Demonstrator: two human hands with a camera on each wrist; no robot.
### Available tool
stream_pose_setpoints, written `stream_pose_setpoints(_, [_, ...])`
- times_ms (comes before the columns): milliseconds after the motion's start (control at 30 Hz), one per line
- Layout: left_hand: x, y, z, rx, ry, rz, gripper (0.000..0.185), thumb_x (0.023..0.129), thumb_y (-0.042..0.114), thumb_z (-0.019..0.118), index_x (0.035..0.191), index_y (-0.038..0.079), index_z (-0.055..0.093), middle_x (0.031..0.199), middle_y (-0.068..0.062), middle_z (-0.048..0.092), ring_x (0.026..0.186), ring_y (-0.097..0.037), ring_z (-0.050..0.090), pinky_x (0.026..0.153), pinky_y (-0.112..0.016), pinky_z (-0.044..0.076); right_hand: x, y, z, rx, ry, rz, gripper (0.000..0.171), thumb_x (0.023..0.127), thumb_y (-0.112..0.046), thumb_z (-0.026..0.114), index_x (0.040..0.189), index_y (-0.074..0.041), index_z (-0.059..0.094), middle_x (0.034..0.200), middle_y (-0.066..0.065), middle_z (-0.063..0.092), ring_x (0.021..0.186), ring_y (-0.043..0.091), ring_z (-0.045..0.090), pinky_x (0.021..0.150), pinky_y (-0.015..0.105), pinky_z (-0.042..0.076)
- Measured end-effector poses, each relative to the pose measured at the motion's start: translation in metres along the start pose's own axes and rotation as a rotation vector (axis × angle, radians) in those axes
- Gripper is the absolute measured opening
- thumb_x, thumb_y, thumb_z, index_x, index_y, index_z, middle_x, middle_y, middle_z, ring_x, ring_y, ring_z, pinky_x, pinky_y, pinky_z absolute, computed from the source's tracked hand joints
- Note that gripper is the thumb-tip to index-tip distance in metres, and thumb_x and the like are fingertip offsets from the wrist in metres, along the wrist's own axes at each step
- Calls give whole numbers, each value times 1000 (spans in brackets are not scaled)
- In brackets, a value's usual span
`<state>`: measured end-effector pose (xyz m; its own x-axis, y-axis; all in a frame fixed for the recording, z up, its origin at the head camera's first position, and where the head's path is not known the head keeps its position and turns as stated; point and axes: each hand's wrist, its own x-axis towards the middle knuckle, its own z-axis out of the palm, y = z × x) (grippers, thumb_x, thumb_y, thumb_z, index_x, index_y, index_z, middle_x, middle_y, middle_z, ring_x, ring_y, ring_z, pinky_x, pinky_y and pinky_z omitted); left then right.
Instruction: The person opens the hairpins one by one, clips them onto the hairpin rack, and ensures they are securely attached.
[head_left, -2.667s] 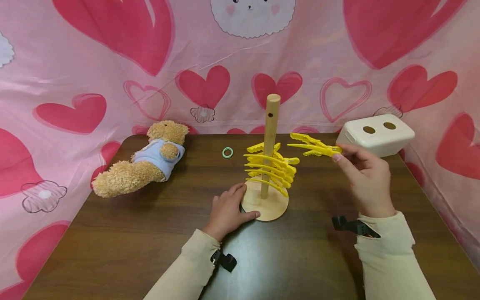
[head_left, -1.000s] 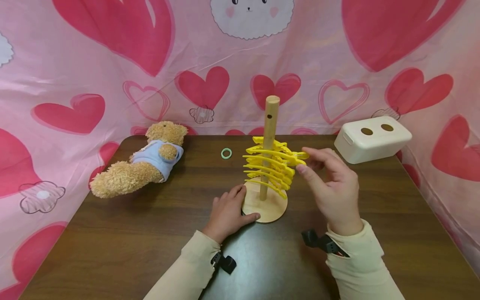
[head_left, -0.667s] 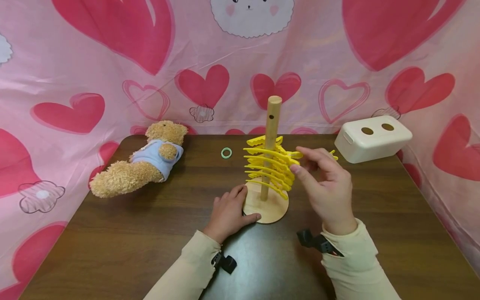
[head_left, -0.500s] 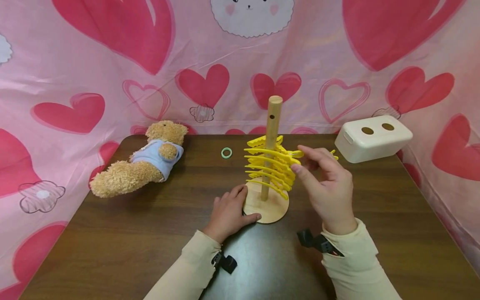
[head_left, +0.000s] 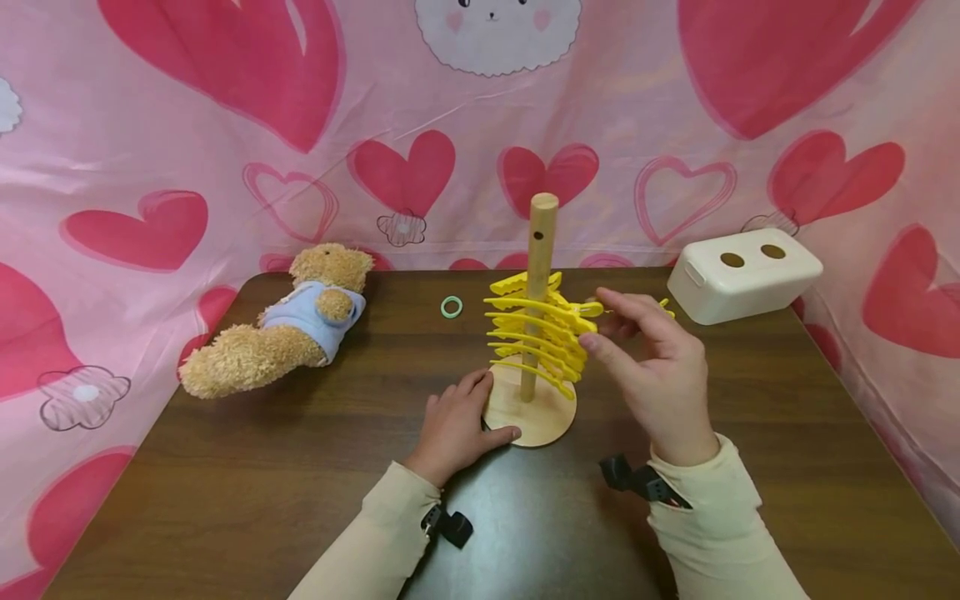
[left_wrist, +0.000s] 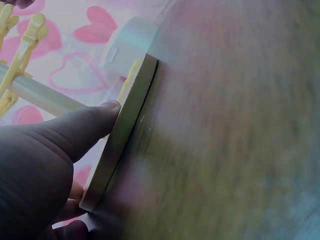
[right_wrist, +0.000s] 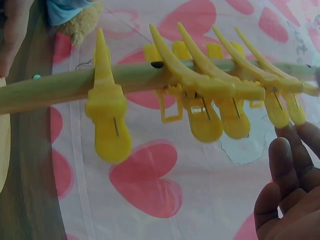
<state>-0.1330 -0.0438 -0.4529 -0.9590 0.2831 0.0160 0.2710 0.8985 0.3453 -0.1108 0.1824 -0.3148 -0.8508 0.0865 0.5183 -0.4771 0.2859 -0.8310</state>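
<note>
A wooden pole (head_left: 542, 242) stands upright on a round wooden base (head_left: 536, 421). Several yellow alligator hair clips (head_left: 536, 337) grip it one above another, their tails pointing right. My left hand (head_left: 453, 429) rests at the base's left edge, its thumb (left_wrist: 102, 112) lying on top in the left wrist view. Beside the tails of the topmost clip (head_left: 577, 308) is my right hand (head_left: 663, 367), thumb and index finger spread around them. In the right wrist view its fingertips (right_wrist: 285, 150) are close to the clip tails; contact is hard to judge.
A white box (head_left: 742, 275) with two round holes stands at the back right. Part of another yellow clip (head_left: 667, 308) shows behind my right hand. A green ring (head_left: 452, 307) lies behind the pole, and a teddy bear (head_left: 307, 321) in blue lies at the left.
My right hand has brought a yellow hair clip leftward to the pole, where it now sits above the others. The thumb and index finger have since spread apart. My left hand stays put.
</note>
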Motion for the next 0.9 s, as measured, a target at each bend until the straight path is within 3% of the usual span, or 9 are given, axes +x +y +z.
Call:
stream_pose_setpoints(300, [-1, -1, 2, -3, 0, -4, 93, 70, 74, 57, 142, 18, 40, 143, 2, 39, 115, -24, 48, 82, -45, 34, 4, 12, -15, -29, 36, 22, 32, 79, -5, 72, 111, -8, 68, 102, 6, 64, 86, 20, 53, 72, 25, 42])
stream_pose_setpoints(500, [0, -1, 2, -2, -4, -5, 93, 70, 74, 58, 142, 18, 40, 143, 2, 39, 115, -24, 48, 82, -45, 35, 8, 33, -23, -96, 57, 70, 27, 82, -15, 71, 109, -13, 69, 99, 4, 66, 83, 19, 53, 66, 24, 42])
stream_pose_setpoints(700, [0, -1, 4, 3, -2, 7, 93, 70, 75, 57, 142, 18, 40, 143, 2, 39, 114, -24, 48, 82, -45, 35, 11, 50, -30, -126, 145, 120, 26, 81, -18, 72, 106, -12, 70, 95, 0, 68, 78, 19, 54, 61, 23, 42])
stream_pose_setpoints(900, [2, -1, 3, -13, 9, -9, 94, 69, 75, 57, 142, 18, 41, 142, 2, 40, 116, -23, 47, 83, -45, 35, 21, 65, -42, -36, 203, 176, 28, 81, -15, 72, 107, -6, 69, 95, 4, 68, 81, 20, 58, 68, 20, 47])
